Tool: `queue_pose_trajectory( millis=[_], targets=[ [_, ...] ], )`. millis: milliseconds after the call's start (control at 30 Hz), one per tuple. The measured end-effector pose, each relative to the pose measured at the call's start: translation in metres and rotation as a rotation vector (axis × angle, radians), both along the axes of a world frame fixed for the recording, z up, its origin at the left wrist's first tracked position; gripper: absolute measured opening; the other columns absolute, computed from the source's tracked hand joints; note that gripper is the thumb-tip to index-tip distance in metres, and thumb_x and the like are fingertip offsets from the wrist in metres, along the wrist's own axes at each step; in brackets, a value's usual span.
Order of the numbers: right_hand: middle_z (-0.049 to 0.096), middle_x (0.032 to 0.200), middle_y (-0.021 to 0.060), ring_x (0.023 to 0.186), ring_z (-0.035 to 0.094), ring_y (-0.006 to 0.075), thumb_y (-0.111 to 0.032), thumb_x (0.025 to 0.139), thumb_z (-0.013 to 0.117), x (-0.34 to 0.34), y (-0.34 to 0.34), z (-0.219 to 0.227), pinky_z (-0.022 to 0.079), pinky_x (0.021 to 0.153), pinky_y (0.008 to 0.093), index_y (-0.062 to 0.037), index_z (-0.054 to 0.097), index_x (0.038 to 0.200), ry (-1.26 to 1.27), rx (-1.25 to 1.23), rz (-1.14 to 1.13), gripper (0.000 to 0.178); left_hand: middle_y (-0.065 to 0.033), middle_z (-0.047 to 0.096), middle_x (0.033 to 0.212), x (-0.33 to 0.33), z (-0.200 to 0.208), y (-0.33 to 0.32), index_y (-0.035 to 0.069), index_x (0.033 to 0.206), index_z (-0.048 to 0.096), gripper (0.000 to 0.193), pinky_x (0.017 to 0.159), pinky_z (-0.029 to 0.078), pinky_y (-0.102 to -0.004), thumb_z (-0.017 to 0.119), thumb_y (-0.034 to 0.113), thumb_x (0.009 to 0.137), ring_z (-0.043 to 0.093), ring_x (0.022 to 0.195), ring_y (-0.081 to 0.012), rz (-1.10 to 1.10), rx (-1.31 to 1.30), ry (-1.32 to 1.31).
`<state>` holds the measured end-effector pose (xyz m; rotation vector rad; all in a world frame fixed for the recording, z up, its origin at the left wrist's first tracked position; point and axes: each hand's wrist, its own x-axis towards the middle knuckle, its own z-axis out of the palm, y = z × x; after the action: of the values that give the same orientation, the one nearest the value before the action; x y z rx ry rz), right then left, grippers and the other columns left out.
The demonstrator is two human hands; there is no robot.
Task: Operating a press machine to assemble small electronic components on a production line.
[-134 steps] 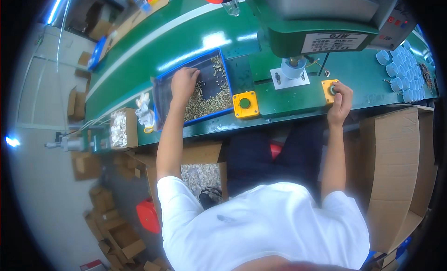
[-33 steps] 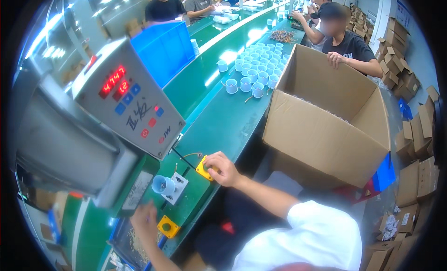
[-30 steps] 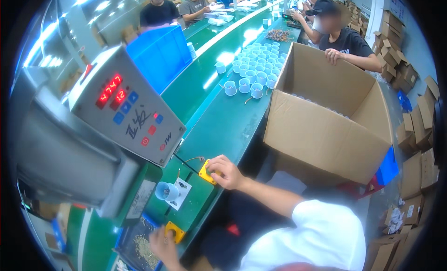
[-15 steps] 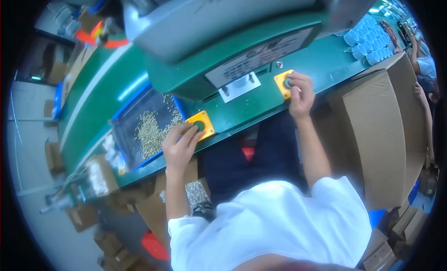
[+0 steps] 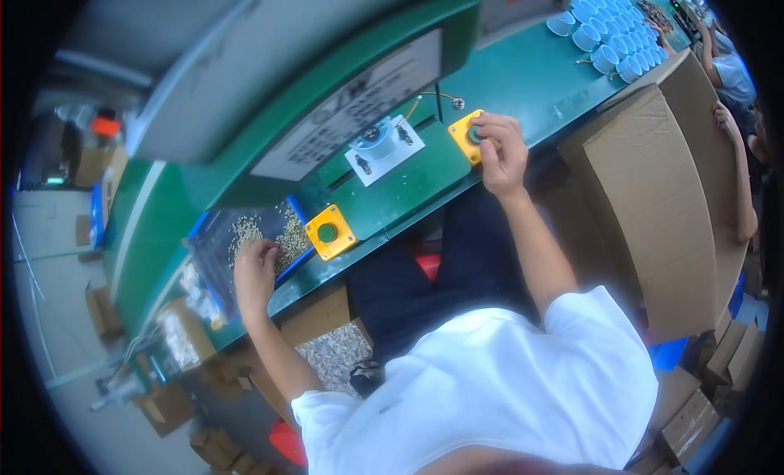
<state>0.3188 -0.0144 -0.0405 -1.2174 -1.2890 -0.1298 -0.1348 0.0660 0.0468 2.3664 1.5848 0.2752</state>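
My left hand [image 5: 256,277] is at the tray [image 5: 214,263] with dark lining and blue rim, fingertips pinched together among small brass-coloured pieces [image 5: 292,238]. Whether a piece is between them is too small to see. My right hand [image 5: 505,155] curls its fingers and thumb over the green push button [image 5: 474,134] on the right yellow box [image 5: 462,140]. On the left yellow box [image 5: 340,242] another green button [image 5: 327,232] is uncovered. Between the boxes, a light blue cup [image 5: 374,147] sits on a white plate [image 5: 389,166] under the machine; a thin wire runs off behind it.
The green machine head [image 5: 343,99] overhangs the bench. Rows of light blue cups [image 5: 612,38] stand at the far right. A large open carton [image 5: 645,197] is at my right, with another person's arm [image 5: 739,181] beyond. A box of small silvery pieces [image 5: 331,352] sits below the bench.
My left hand has left the left green button and moved left to the tray. My right hand remains at its button. The view has shifted, showing more of the cup under the machine.
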Motion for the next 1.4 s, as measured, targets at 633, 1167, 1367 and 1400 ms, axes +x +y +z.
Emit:
queue_pose_trajectory(
  millis=[633,1167,1367,1400],
  targets=[
    [0.074,0.109,0.0153,0.108,0.067,0.0344,-0.003,0.087,0.062,0.0,-0.002,0.002,0.053,0.095,0.0417,0.001,0.067,0.096,0.011,0.012,0.034,0.011,-0.0066,0.073,0.094,0.171,0.094,0.026,-0.001,0.103,0.075,0.016,0.081,0.052,-0.0278,0.077,0.012,0.093,0.065,0.084,-0.0124,-0.232,0.028,-0.612],
    [0.074,0.108,0.0128,0.107,0.066,0.0341,-0.002,0.084,0.064,0.003,-0.009,0.007,0.053,0.095,0.0427,-0.0009,0.068,0.094,0.049,0.008,0.044,0.01,-0.0063,0.064,0.078,0.215,0.105,0.039,0.007,0.103,0.081,0.025,0.071,0.047,-0.036,0.079,0.029,0.091,0.056,0.072,-0.0186,-0.237,0.003,-0.016],
    [0.074,0.108,0.0127,0.108,0.066,0.0339,-0.003,0.084,0.064,0.001,-0.008,0.008,0.053,0.095,0.0423,-0.001,0.068,0.093,0.043,0.009,0.047,0.01,-0.0077,0.07,0.087,0.215,0.105,0.041,0.006,0.106,0.081,0.027,0.078,0.05,-0.0356,0.078,0.028,0.091,0.061,0.08,-0.0187,-0.253,-0.031,-0.044],
    [0.074,0.108,0.0127,0.107,0.066,0.0339,-0.003,0.084,0.064,0.001,-0.008,0.008,0.053,0.095,0.0423,-0.001,0.068,0.093,0.042,0.008,0.043,0.01,-0.0077,0.07,0.087,0.216,0.106,0.04,0.006,0.106,0.081,0.027,0.078,0.05,-0.0356,0.078,0.028,0.091,0.061,0.08,-0.0187,-0.255,-0.033,-0.043]
  ],
)
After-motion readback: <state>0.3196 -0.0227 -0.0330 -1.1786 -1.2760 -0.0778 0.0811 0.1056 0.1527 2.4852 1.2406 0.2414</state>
